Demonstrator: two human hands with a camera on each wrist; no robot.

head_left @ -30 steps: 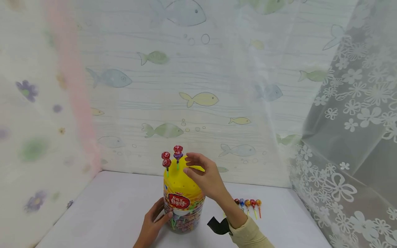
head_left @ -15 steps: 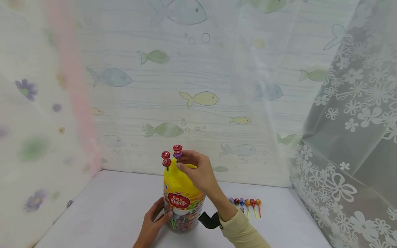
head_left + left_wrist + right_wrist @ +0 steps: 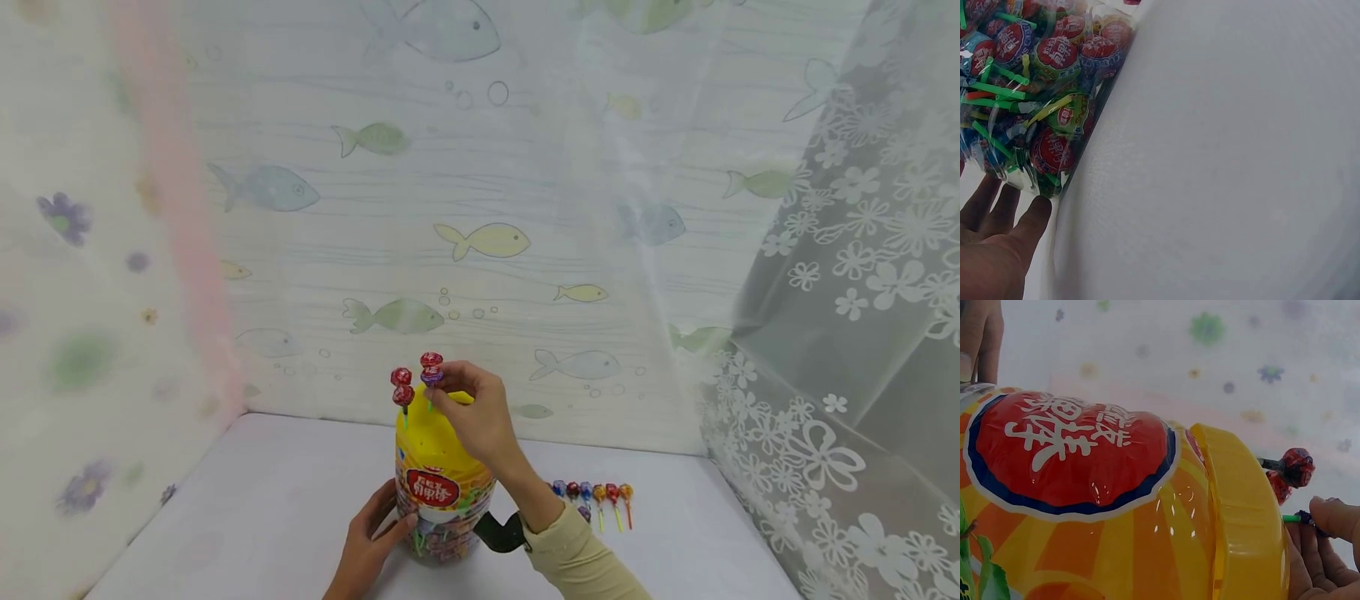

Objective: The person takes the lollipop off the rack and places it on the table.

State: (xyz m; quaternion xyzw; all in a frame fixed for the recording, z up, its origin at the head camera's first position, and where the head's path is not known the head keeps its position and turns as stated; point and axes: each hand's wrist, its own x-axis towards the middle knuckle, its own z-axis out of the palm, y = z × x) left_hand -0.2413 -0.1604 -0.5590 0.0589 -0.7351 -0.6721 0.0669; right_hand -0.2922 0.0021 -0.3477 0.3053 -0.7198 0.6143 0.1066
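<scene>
A large clear jar of lollipops [image 3: 442, 529] stands on the table, topped by a yellow lid [image 3: 438, 446]. My left hand [image 3: 370, 533] holds its lower left side, thumb in front; the left wrist view has the fingertips against the clear wall. At the lid's top, my right hand [image 3: 480, 412] pinches a lollipop [image 3: 432, 377] with a purple wrapper and green stick just under its head. Behind it a red-wrapped head [image 3: 431, 359] shows. Two red lollipops [image 3: 402, 394] stand upright at the lid's left. In the right wrist view the green stick [image 3: 1291, 518] meets the lid.
A row of several loose lollipops [image 3: 600, 493] lies on the white table [image 3: 675, 542] to the right, partly behind my right forearm. A dark strap [image 3: 500, 533] hangs by the right sleeve. Printed curtains [image 3: 480, 167] enclose the back and sides.
My right hand has moved left from beside the purple lollipop, and its thumb and fingers now pinch that lollipop. The left hand and the jar stay put.
</scene>
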